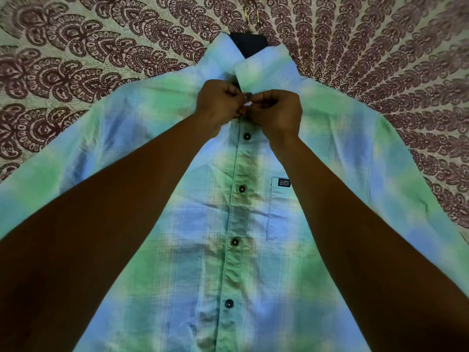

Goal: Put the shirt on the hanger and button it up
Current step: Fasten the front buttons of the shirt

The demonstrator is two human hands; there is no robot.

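Dark button (249,95) pinched between both hands' fingers, just under the collar.
Left hand (220,105) and right hand (275,113) grip the placket of the green-blue shirt (253,250), laid flat on a patterned bedspread (76,47); hanger (251,15) hook beyond the fingers.

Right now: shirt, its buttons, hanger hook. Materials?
Shirt: thin woven fabric, likely cotton, matte; soft creases and a fine plaid weave show. Buttons: dark, slightly glossy, probably plastic; small highlights show. Hanger hook: brass-coloured metal by its shine; the hanger's dark body is mostly hidden by the collar.
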